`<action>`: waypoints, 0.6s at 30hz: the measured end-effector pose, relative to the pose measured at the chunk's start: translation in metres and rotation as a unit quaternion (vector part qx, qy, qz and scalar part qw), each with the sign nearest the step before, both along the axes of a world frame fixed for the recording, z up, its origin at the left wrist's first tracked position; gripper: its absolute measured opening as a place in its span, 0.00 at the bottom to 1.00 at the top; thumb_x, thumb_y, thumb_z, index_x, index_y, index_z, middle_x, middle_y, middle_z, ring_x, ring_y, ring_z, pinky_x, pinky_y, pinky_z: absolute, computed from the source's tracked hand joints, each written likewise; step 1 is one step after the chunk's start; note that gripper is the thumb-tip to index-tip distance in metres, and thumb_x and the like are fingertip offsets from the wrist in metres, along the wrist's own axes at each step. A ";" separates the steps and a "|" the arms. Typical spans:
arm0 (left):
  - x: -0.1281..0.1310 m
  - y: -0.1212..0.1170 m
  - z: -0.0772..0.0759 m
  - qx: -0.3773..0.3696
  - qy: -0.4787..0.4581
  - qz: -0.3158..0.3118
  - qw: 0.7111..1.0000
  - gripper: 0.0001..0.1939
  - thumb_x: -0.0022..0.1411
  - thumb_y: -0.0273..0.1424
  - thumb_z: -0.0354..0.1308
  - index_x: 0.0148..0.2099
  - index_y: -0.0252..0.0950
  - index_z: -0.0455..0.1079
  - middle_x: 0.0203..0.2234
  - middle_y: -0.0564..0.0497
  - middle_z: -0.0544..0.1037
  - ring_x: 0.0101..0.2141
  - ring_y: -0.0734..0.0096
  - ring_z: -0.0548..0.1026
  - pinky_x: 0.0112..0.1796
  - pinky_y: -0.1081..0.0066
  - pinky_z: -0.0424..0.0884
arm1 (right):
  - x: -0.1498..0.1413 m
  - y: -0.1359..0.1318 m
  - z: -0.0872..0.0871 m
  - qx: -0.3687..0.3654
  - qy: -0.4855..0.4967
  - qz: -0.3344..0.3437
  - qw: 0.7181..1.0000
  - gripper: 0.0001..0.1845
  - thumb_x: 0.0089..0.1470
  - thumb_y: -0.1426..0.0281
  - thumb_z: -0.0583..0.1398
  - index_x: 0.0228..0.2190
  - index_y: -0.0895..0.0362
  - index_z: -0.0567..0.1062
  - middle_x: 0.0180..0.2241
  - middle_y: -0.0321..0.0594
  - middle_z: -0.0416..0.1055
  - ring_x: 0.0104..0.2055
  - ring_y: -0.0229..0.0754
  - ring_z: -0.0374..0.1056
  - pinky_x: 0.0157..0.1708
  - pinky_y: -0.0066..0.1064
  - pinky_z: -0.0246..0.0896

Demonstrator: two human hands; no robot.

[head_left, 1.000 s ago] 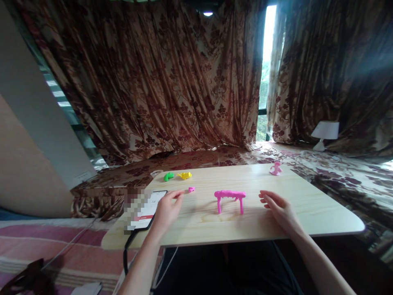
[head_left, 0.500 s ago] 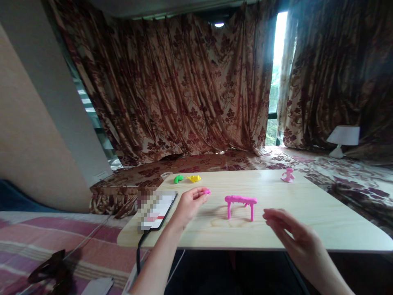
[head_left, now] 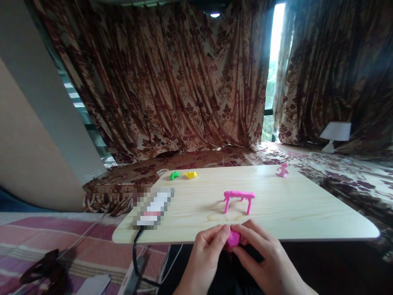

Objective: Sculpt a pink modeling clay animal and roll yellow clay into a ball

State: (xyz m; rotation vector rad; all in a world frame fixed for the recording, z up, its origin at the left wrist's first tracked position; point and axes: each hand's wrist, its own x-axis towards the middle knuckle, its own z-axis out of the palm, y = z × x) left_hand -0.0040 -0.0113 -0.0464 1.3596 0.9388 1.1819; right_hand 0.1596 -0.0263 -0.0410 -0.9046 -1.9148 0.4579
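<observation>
A lump of bright pink modelling clay (head_left: 233, 237) is pinched between my two hands, low in front of the table's near edge. My left hand (head_left: 208, 248) presses it from the left with thumb and fingers. From the other side, my right hand (head_left: 260, 248) grips it with the fingertips. Just beyond them on the table (head_left: 190, 223) stands a pink clay table-like shape (head_left: 239, 194), a flat top on thin legs. Part of the lump is hidden by my fingers.
Green clay (head_left: 175, 175) and yellow clay (head_left: 190, 175) pieces lie at the back left. A light pink figure (head_left: 283, 170) stands at the back right. A phone (head_left: 155, 209) with a black cable (head_left: 135, 250) rests at the left edge. Behind is a white lamp (head_left: 336, 133).
My hands were apart over the table, the left pinching pink clay. Both have come together nearer to me, and the right now also holds the clay. The view has shifted slightly.
</observation>
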 end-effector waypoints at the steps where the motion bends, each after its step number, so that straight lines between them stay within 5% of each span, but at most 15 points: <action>1: 0.002 -0.002 -0.002 -0.002 0.004 -0.008 1.000 0.15 0.59 0.41 0.53 0.30 0.37 0.74 0.23 0.52 0.74 0.29 0.70 0.69 0.33 0.73 0.66 | 0.000 0.000 -0.002 0.002 0.000 -0.005 1.000 0.16 0.54 0.71 0.57 0.46 0.50 0.70 0.34 0.41 0.69 0.34 0.42 0.67 0.34 0.32 0.65; 8: 0.015 -0.008 -0.007 -0.033 -0.006 -0.057 0.998 0.15 0.58 0.42 0.55 0.34 0.35 0.74 0.23 0.52 0.69 0.27 0.74 0.65 0.30 0.74 0.63 | 0.000 0.002 -0.010 0.002 -0.025 -0.071 0.997 0.06 0.55 0.70 0.56 0.31 0.53 0.74 0.26 0.38 0.67 0.28 0.40 0.65 0.28 0.30 0.63; 13: 0.017 -0.006 -0.015 -0.070 -0.065 -0.059 0.994 0.17 0.61 0.42 0.51 0.42 0.36 0.73 0.28 0.49 0.73 0.27 0.73 0.68 0.32 0.72 0.67 | 0.006 0.001 -0.006 -0.007 -0.047 -0.046 0.998 0.15 0.54 0.72 0.56 0.44 0.51 0.71 0.34 0.40 0.70 0.35 0.42 0.67 0.35 0.31 0.65; 16: 0.002 0.015 -0.013 0.010 0.058 0.041 0.997 0.17 0.61 0.39 0.50 0.48 0.37 0.70 0.32 0.49 0.75 0.31 0.71 0.71 0.35 0.71 0.69 | 0.033 0.023 -0.007 -0.001 -0.036 -0.087 0.996 0.21 0.55 0.72 0.55 0.51 0.51 0.66 0.39 0.40 0.70 0.39 0.42 0.67 0.41 0.33 0.64; 18: -0.015 0.042 -0.014 0.148 0.248 0.135 0.948 0.17 0.61 0.37 0.50 0.48 0.37 0.69 0.33 0.49 0.75 0.34 0.69 0.72 0.36 0.72 0.69 | 0.056 0.051 -0.010 0.013 -0.055 -0.128 0.990 0.19 0.55 0.73 0.54 0.49 0.52 0.67 0.40 0.41 0.70 0.41 0.43 0.67 0.43 0.35 0.63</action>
